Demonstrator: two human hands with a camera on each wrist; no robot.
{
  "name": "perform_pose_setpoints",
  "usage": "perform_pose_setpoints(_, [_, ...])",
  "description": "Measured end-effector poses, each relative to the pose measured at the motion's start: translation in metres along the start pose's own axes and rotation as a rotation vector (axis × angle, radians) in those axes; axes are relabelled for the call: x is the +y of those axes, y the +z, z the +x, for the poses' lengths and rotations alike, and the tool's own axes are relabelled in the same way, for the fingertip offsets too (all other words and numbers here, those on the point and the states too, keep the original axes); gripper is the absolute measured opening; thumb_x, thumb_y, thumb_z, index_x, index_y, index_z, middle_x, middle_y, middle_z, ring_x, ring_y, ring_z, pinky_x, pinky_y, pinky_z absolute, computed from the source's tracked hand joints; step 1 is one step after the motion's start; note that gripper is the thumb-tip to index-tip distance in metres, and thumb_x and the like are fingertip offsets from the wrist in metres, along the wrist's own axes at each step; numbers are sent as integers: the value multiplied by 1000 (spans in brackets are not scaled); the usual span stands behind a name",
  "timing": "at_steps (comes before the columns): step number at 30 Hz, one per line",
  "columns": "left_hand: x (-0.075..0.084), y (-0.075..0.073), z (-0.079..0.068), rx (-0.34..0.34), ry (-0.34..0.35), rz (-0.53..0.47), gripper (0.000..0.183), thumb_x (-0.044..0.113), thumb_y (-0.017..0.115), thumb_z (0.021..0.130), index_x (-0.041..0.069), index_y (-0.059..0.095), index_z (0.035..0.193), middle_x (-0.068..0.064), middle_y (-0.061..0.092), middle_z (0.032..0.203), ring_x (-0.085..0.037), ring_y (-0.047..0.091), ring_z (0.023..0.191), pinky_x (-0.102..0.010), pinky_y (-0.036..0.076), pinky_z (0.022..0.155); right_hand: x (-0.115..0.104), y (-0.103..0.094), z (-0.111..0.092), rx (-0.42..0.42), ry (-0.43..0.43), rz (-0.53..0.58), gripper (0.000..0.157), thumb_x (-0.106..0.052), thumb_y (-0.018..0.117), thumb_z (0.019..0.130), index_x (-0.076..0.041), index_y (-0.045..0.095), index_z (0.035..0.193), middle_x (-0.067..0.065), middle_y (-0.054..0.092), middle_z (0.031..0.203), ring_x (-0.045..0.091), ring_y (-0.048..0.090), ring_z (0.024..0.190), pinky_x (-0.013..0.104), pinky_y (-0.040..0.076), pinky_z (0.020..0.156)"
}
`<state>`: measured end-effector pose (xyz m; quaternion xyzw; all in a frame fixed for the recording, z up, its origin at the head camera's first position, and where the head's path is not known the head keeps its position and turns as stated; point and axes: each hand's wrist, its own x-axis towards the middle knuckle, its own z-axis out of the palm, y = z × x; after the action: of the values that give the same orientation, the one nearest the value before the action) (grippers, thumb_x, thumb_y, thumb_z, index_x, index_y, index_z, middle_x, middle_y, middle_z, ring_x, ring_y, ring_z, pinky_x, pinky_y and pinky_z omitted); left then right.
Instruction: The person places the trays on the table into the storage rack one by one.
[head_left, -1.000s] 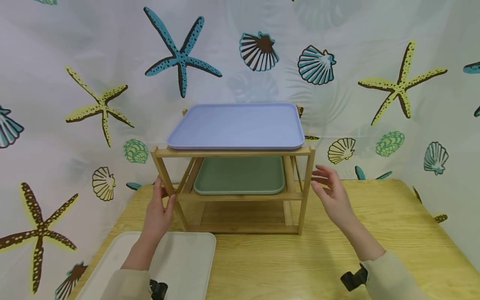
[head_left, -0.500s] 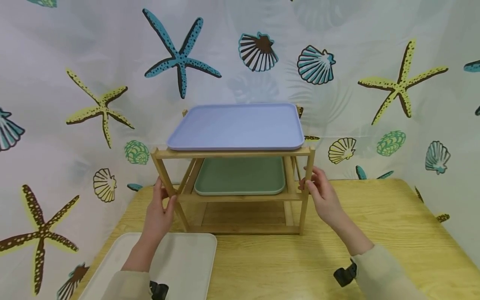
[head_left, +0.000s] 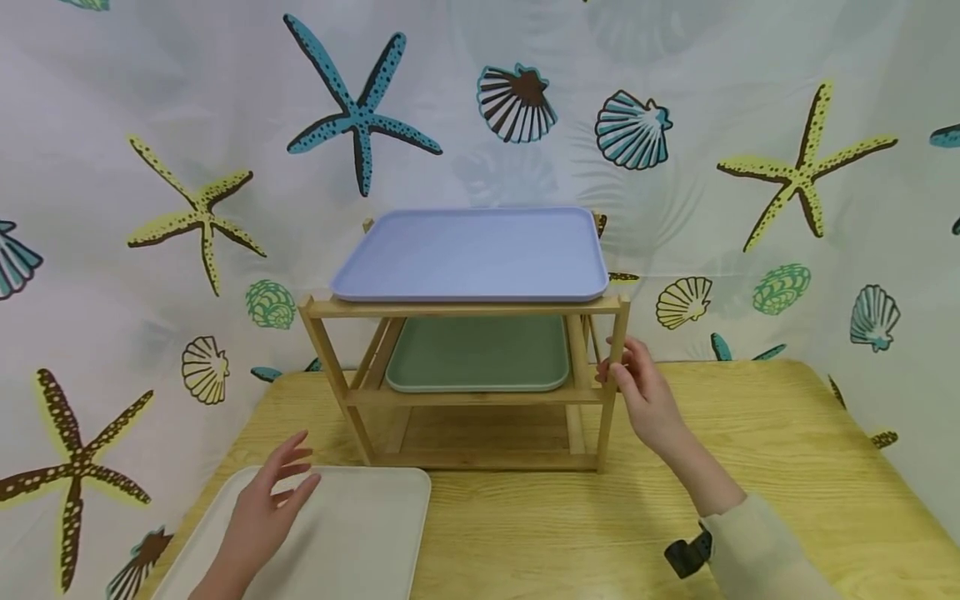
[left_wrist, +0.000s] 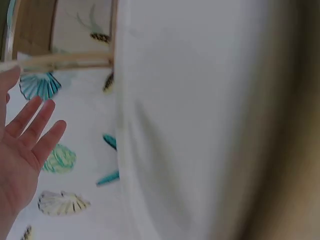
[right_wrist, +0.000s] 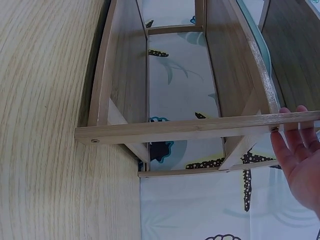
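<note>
A three-tier wooden rack [head_left: 480,458] stands on the table. Its top tier carries a lavender tray [head_left: 472,254], and a green tray [head_left: 480,354] lies on the middle one. At the rack's front right post, my right hand [head_left: 652,400] holds on, thumb in front and fingertips behind; the right wrist view shows the fingers of that hand [right_wrist: 300,160] passing behind the post. My left hand [head_left: 258,508] hovers over a white tray [head_left: 367,533] at lower left, fingers spread and holding nothing. In the left wrist view, this hand [left_wrist: 22,155] shows its palm.
The bottom tier of the rack shows bare wood slats. A white curtain [head_left: 480,100] printed with starfish and shells hangs behind and at both sides. The wooden table [head_left: 765,467] extends to the right and in front of the rack.
My left hand has left the rack's left post and moved down toward me, over the white tray. My right hand has come in from the right and taken hold of the right post.
</note>
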<state>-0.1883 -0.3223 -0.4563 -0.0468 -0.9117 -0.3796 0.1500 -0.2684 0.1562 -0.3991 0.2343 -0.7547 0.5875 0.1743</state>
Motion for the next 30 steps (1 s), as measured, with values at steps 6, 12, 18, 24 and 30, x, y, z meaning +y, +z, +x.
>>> perform_pose_setpoints(6, [-37, -37, -25, -55, -146, 145, 63, 33, 61, 97, 5, 36, 148, -28, 53, 129, -46, 54, 112, -62, 47, 78, -1, -3, -1, 3, -6, 13, 31, -2, 38, 104, 2, 42, 135, 22, 58, 99, 24, 57, 91, 27, 49, 78])
perform_pose_setpoints(12, [-73, -72, -29, -217, -325, 267, 87, 52, 61, 92, -5, 27, 148, -38, 41, 135, -54, 45, 116, -63, 45, 82, 0, -5, -1, 3, -7, 27, 31, -2, 38, 104, 3, 41, 135, 23, 58, 100, 23, 58, 91, 26, 49, 80])
perform_pose_setpoints(18, [-104, -85, -34, -358, -422, 278, 103, 59, 68, 83, -10, 22, 145, -43, 37, 132, -57, 44, 115, -58, 45, 90, 1, -4, 0, -4, -2, 37, 32, -2, 38, 104, 4, 41, 135, 24, 58, 100, 23, 59, 91, 28, 50, 81])
perform_pose_setpoints(24, [-123, -86, -33, -424, -531, 213, 117, 68, 71, 73, -7, 18, 146, -42, 44, 124, -52, 53, 107, -54, 49, 82, 0, -2, 1, -3, 7, 36, 31, -2, 39, 104, 4, 42, 135, 25, 57, 100, 24, 59, 91, 27, 49, 81])
perform_pose_setpoints(30, [-136, -87, -34, -439, -508, 215, 114, 65, 73, 72, -7, 22, 144, -39, 52, 120, -44, 60, 100, -51, 51, 79, 0, 0, 1, -10, 18, 23, 31, -2, 39, 104, 3, 42, 135, 23, 58, 100, 23, 58, 91, 28, 49, 79])
